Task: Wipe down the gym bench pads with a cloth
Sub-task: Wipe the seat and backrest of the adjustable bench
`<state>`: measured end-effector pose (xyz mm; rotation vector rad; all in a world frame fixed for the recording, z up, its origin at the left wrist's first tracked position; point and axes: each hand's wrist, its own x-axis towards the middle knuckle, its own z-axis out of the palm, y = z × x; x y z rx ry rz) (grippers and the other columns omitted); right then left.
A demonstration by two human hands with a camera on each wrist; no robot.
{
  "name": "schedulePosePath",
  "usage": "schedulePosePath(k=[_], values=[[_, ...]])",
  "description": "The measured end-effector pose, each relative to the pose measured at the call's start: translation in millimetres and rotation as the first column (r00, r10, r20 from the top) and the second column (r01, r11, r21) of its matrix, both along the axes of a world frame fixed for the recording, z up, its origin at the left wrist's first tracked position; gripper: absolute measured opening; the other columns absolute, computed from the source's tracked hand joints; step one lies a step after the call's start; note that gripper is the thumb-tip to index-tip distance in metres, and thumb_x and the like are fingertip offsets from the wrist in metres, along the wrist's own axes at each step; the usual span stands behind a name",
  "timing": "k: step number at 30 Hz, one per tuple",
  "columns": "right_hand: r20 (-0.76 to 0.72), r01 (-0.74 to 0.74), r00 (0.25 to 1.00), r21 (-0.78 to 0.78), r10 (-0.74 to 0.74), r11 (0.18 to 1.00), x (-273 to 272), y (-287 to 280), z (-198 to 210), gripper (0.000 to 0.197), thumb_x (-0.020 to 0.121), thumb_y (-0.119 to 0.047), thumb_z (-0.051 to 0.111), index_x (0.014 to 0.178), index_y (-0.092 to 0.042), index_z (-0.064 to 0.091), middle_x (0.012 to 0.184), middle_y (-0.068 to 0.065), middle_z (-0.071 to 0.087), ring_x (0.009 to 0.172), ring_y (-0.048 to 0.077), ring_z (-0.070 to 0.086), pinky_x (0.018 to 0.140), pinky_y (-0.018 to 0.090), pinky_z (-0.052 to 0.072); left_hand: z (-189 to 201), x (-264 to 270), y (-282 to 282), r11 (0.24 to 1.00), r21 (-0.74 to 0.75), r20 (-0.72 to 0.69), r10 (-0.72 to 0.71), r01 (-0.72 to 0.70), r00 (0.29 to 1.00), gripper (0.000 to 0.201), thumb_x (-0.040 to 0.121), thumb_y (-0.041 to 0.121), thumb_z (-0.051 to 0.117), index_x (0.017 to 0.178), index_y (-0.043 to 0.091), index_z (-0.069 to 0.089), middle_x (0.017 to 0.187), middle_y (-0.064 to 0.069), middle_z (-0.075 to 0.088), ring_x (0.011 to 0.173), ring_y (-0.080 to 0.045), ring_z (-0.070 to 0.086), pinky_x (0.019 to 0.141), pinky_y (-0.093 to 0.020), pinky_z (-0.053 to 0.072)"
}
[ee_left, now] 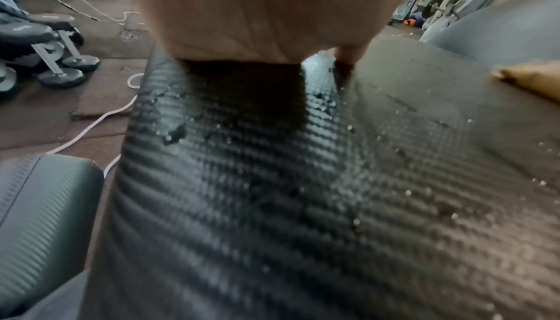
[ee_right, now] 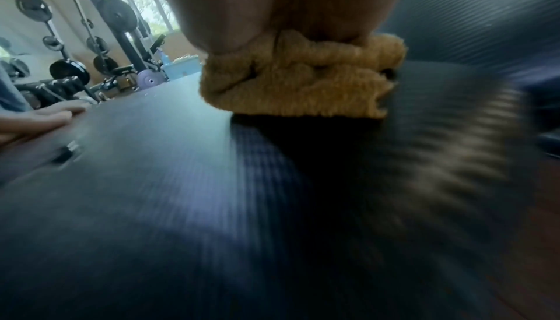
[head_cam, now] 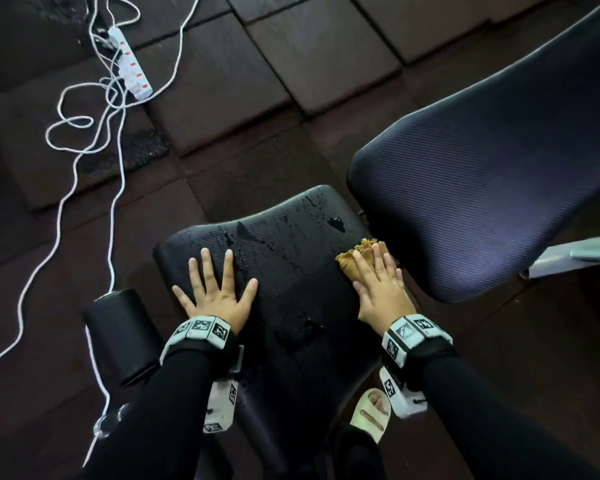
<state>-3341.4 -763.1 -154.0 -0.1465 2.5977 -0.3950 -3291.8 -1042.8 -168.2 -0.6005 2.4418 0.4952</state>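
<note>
Dark rubber floor tiles (head_cam: 201, 81) underfoot, weight plates and racks dim in the wrist views, a white power strip (head_cam: 132, 64) with looping cable (head_cam: 115, 188) lying well ahead and left of the hands. Directly beneath both hands: the black seat pad (head_cam: 291, 258), textured like carbon weave.

Left hand (head_cam: 215, 292) spread flat on the near-left part of the seat pad, fingers straight and splayed, gripping nothing, seemingly bracing. Right hand (head_cam: 381, 289) laid flat, fingers straight and together, pressing the mustard cloth (head_cam: 357, 254) against the pad's right edge; bunched folds poking out past the fingertips, squashed thick under the palm in the right wrist view. Blur there suggests a stroke under way, though direction cannot be told.

Between the hands and ahead of them: beads and small puddles of liquid (head_cam: 336, 223), scattered across the middle and far end of the seat, more toward the wrists too. Judged from that, barely begun here: cloth only at the right margin, most of the wet patch not yet reached. No clearly dried band distinguishable beside the cloth.

Ahead and right of the right hand, just beyond a narrow gap: the long tilted back pad (head_cam: 492, 168), bluish sheen, no droplets visible, impossible to tell whether already wiped. Left of the left wrist, a round roller pad (head_cam: 118, 334), likewise unreadable.

Probably left: sweeping leftward over the droplets, then the back pad and roller.
</note>
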Motion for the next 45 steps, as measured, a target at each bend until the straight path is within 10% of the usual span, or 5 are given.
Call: schedulePosePath(k=[9, 21, 28, 35, 45], values=[[0.006, 0.068, 0.998, -0.032, -0.068, 0.997, -101, -58, -4, 0.056, 0.1, -0.032, 0.031, 0.149, -0.033, 0.004, 0.158, 0.003, -0.009, 0.145, 0.027, 0.0, 0.115, 0.046, 0.003, -1, 2, -2, 1.0, 0.008, -0.012, -0.02, 0.02, 1.0, 0.07, 0.082, 0.077, 0.012, 0.122, 0.054, -0.04, 0.126, 0.02, -0.059, 0.115, -0.005, -0.057, 0.104, -0.056, -0.026], [-0.109, -0.546, 0.836, -0.059, 0.538, 0.836, -30, -94, -9, 0.057, 0.098, -0.034, 0.039, 0.147, -0.041, 0.011, 0.158, -0.004, -0.006, 0.145, 0.021, -0.006, 0.115, 0.042, -0.001, -6, 4, -3, 1.0, 0.006, -0.079, -0.009, 0.01, 0.997, 0.07, 0.077, 0.079, 0.009, 0.126, 0.054, -0.034, 0.132, 0.018, -0.052, 0.133, -0.012, -0.041, 0.106, -0.057, -0.023], [-0.063, -0.322, 0.946, -0.04, 0.319, 0.946, -31, -21, -5, 0.062, 0.096, -0.025, 0.045, 0.147, -0.04, 0.012, 0.158, -0.006, -0.005, 0.145, 0.019, -0.004, 0.115, 0.04, 0.001, -7, 4, -1, 1.0, 0.005, -0.09, 0.012, -0.011, 0.996, 0.07, 0.082, 0.077, 0.015, 0.128, 0.052, -0.032, 0.147, 0.012, -0.041, 0.134, -0.013, -0.04, 0.105, -0.057, -0.023], [-0.063, -0.107, 0.992, 0.075, 0.112, 0.991, -110, -71, -9, 0.058, 0.099, -0.027, 0.038, 0.149, -0.034, 0.01, 0.158, 0.005, -0.006, 0.144, 0.03, 0.002, 0.113, 0.048, 0.011, -3, 4, 2, 1.0, -0.026, -0.072, 0.012, -0.014, 0.997, 0.069, 0.086, 0.075, 0.016, 0.13, 0.051, -0.031, 0.148, 0.011, -0.041, 0.135, -0.015, -0.04, 0.106, -0.057, -0.022], [-0.082, -0.568, 0.823, -0.093, 0.562, 0.818, -38, -67, -5, 0.059, 0.097, -0.028, 0.043, 0.146, -0.041, 0.013, 0.158, -0.006, -0.003, 0.145, 0.022, -0.005, 0.115, 0.044, 0.004, -3, 4, 1, 1.0, -0.018, -0.067, 0.016, -0.017, 0.998, 0.07, 0.084, 0.075, 0.016, 0.131, 0.052, -0.031, 0.148, 0.012, -0.041, 0.135, -0.014, -0.04, 0.106, -0.058, -0.022]])
